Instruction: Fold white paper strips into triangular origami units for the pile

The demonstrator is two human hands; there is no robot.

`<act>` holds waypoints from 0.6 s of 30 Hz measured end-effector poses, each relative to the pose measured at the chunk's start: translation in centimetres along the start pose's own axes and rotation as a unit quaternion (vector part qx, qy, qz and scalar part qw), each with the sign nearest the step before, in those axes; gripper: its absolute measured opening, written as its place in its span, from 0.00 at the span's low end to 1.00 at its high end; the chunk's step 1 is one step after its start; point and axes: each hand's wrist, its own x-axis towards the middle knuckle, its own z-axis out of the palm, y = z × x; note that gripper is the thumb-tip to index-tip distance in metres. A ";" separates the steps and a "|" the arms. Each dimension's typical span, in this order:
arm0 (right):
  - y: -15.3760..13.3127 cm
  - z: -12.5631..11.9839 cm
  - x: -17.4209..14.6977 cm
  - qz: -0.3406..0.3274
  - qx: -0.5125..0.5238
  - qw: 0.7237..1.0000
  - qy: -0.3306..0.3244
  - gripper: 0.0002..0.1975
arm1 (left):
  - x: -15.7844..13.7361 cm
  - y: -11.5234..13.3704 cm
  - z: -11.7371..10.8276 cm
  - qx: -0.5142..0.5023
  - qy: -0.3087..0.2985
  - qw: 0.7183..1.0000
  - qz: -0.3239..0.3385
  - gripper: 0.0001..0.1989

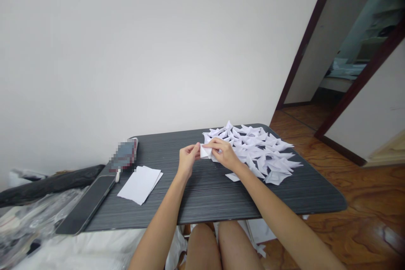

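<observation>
A small folded piece of white paper (205, 152) is held between both hands, just above the dark table (202, 202). My left hand (188, 157) pinches its left edge between thumb and fingers. On the other side, my right hand (224, 152) grips the paper's upper right part, with the fingers closed over it. Right behind and beside my right hand lies a spread of folded white paper boats (253, 147), several of them overlapping. Off to the left of my left hand rests a short stack of flat white paper sheets (141, 183).
A tablet or large phone (90, 202) lies along the table's left edge, near a blurred-out packet (124, 155). Bundled plastic and a black roll (50, 185) sit beyond that edge. A white wall (158, 50) stands behind; a doorway opens at right above the wooden floor (363, 215).
</observation>
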 end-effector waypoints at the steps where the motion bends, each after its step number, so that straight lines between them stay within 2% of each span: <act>1: 0.0 0.0 0.0 -0.005 -0.002 1.000 -0.003 0.20 | 0.0 0.0 -0.1 -0.006 -0.002 1.000 -0.004 0.16; 10: 0.1 -0.2 0.0 -0.006 0.006 1.000 -0.004 0.20 | 0.1 0.1 -0.1 -0.034 -0.013 0.999 -0.036 0.10; 18: -0.1 -0.3 0.2 0.032 0.070 0.997 -0.007 0.19 | -0.1 0.3 0.0 -0.044 -0.037 0.998 -0.033 0.13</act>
